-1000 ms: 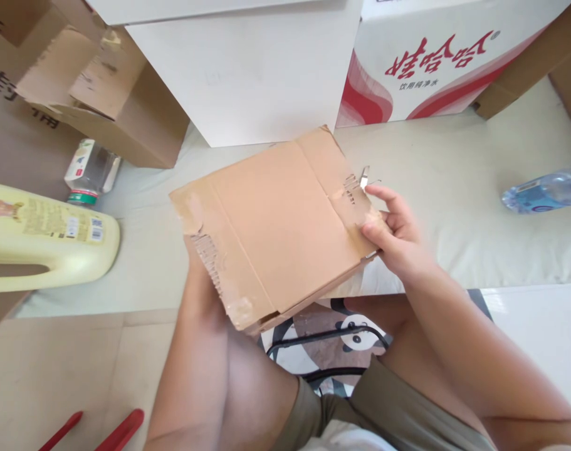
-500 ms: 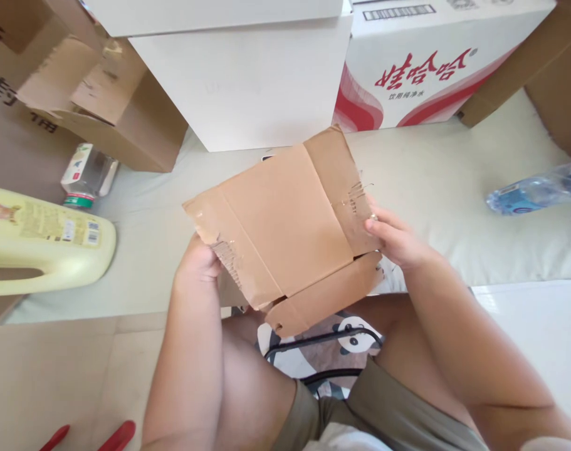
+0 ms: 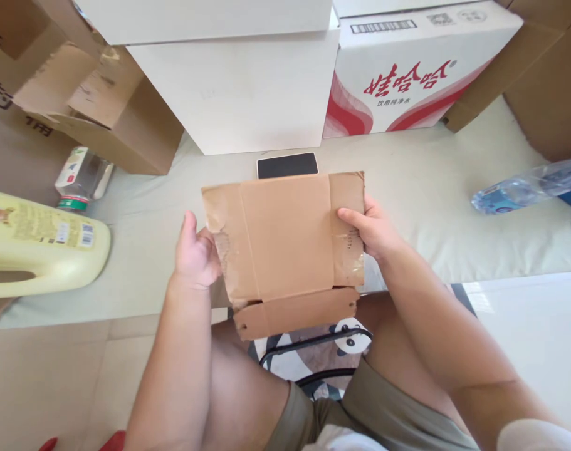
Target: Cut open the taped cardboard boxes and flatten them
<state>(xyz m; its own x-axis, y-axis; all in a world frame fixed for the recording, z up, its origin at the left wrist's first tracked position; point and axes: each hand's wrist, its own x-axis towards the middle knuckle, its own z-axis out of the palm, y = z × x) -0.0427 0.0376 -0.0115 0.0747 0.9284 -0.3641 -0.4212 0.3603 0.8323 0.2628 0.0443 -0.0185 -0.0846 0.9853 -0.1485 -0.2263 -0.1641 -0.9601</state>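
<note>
A flattened brown cardboard box point(image 3: 289, 235) is held up in front of me, with ragged torn edges on its left and right flaps. Its narrow lower flap point(image 3: 297, 311) hangs towards my knees. My right hand point(image 3: 372, 225) grips the right flap, thumb on top and fingers behind. At the left edge, my left hand point(image 3: 198, 254) has its thumb raised clear of the cardboard. Its fingers are partly hidden at or behind that edge. Just beyond the cardboard lies a phone point(image 3: 288, 165) with a dark screen, its near side covered.
White cartons point(image 3: 238, 94) and a red-and-white water carton point(image 3: 407, 81) stand at the back. To the left are an open brown box point(image 3: 139, 125), a clear jar point(image 3: 81, 178) and a yellow jug point(image 3: 45, 244). A water bottle point(image 3: 515, 191) lies at right.
The cardboard has turned to sit straighter and moved lower, uncovering the phone. My left thumb has come off its left edge. My right hand has shifted its hold along the right flap.
</note>
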